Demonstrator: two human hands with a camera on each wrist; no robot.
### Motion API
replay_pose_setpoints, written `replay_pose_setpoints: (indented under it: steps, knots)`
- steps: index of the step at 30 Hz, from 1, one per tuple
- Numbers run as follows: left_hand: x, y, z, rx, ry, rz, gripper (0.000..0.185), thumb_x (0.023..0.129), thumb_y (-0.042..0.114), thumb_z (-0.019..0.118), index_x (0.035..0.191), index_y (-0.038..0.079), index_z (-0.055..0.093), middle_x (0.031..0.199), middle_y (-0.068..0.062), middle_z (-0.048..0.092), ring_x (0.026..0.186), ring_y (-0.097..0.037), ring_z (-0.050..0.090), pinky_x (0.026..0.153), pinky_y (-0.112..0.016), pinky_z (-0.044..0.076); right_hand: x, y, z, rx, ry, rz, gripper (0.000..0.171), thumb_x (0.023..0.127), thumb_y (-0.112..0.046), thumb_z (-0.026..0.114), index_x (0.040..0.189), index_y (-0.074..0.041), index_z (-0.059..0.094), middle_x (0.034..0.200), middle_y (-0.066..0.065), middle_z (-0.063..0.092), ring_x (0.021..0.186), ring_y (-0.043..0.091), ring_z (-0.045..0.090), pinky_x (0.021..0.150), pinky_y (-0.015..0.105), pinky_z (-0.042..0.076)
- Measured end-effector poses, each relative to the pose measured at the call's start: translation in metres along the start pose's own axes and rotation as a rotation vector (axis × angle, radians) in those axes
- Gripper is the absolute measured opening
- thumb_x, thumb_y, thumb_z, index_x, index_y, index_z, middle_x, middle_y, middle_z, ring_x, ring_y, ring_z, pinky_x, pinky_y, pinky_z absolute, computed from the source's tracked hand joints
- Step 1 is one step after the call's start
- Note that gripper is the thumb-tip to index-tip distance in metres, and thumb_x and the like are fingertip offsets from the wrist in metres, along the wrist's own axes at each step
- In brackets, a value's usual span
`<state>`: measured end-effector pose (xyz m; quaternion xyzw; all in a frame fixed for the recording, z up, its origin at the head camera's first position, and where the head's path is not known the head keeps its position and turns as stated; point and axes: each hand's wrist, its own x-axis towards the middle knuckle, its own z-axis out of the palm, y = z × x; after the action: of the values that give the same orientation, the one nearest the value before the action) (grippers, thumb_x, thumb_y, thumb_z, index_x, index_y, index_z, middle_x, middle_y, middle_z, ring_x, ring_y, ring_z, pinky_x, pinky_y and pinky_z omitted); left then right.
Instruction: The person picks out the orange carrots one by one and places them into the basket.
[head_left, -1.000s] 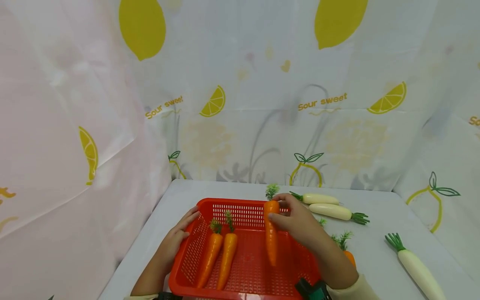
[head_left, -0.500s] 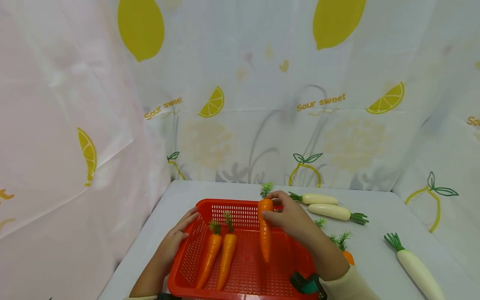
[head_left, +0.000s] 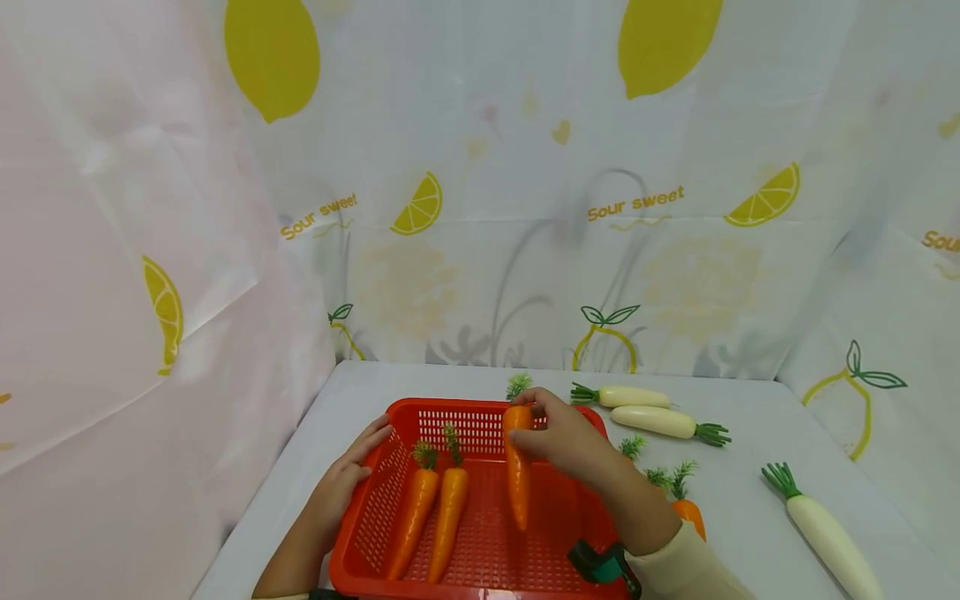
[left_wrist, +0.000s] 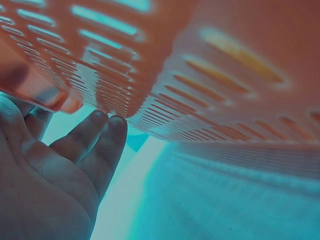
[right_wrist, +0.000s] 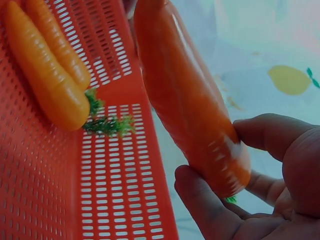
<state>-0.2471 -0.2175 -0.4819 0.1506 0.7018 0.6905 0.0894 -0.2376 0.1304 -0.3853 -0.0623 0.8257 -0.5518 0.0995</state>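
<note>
Right hand (head_left: 566, 437) pinches a carrot (head_left: 517, 471) near its green top, thumb and fingers (right_wrist: 272, 135) curled round the thick end; carrot hangs tip-down over the middle of the red basket (head_left: 551, 554), not touching the floor as far as I can tell. Left hand (head_left: 347, 479) lies flat on the basket's left wall, fingers (left_wrist: 107, 145) straight and loose against the slotted plastic, gripping nothing. Two carrots (head_left: 431, 508) lie side by side in the basket's left half, tops toward the far wall. Versus 1.0 s ago: held carrot has shifted left and slightly lower inside the basket, right hand with it; left hand and the two lying carrots unchanged. Basket sits at the tabletop's (head_left: 750, 467) near-left. On the tabletop right of the basket: two white radishes (head_left: 648, 412) near the far edge, another carrot (head_left: 686, 512) just beside the right forearm, a third radish (head_left: 825, 529) toward the right edge. Lemon-print sheet (head_left: 480, 208) walls the tabletop on three sides.
</note>
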Motion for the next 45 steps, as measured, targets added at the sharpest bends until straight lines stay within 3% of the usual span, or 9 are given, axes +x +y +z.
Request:
replay_pose_setpoints:
  steps: [15, 24, 33, 40, 45]
  knots:
    - [0.001, -0.001, -0.001, -0.012, 0.016, -0.009, 0.067, 0.096, -0.004, 0.030, 0.162, 0.007, 0.037, 0.176, -0.001, 0.015, 0.161, -0.035, 0.007, 0.101, -0.022, 0.050, 0.006, 0.002, 0.015, -0.262, -0.041, -0.007, 0.043, 0.094, -0.030, 0.076, 0.134, -0.023, 0.061, 0.135, 0.013, 0.060, 0.096, 0.022, 0.063, 0.077, 0.038, 0.054]
    - [-0.001, -0.001, -0.001, -0.003, 0.013, -0.006, 0.068, 0.095, -0.005, 0.029, 0.162, 0.006, 0.037, 0.176, -0.001, 0.015, 0.161, -0.034, 0.005, 0.101, -0.019, 0.047, 0.010, 0.005, 0.022, -0.289, -0.073, -0.049, 0.044, 0.095, -0.023, 0.074, 0.134, -0.013, 0.057, 0.114, 0.007, 0.065, 0.094, 0.021, 0.062, 0.077, 0.037, 0.055]
    - [0.000, 0.000, -0.003, 0.009, 0.018, -0.036, 0.070, 0.095, -0.004, 0.027, 0.163, 0.010, 0.036, 0.176, 0.001, 0.014, 0.160, -0.034, 0.007, 0.101, -0.022, 0.050, 0.013, 0.007, 0.028, -0.333, -0.108, -0.022, 0.046, 0.096, -0.027, 0.073, 0.140, -0.019, 0.059, 0.126, 0.010, 0.063, 0.102, 0.025, 0.059, 0.079, 0.041, 0.054]
    - [0.000, -0.001, -0.002, 0.014, 0.017, -0.029, 0.070, 0.095, -0.004, 0.028, 0.163, 0.009, 0.036, 0.176, 0.001, 0.014, 0.161, -0.033, 0.005, 0.101, -0.020, 0.048, 0.015, 0.011, 0.030, -0.326, -0.114, -0.034, 0.045, 0.096, -0.027, 0.073, 0.138, -0.017, 0.061, 0.124, 0.010, 0.062, 0.101, 0.025, 0.059, 0.079, 0.041, 0.054]
    - [0.000, -0.001, 0.000, 0.006, 0.009, -0.007, 0.068, 0.096, -0.005, 0.029, 0.162, 0.007, 0.037, 0.176, 0.000, 0.015, 0.161, -0.033, 0.005, 0.102, -0.020, 0.048, 0.015, 0.013, 0.033, -0.297, -0.128, -0.028, 0.042, 0.095, -0.024, 0.073, 0.135, -0.015, 0.062, 0.114, 0.009, 0.063, 0.092, 0.024, 0.060, 0.074, 0.038, 0.054]
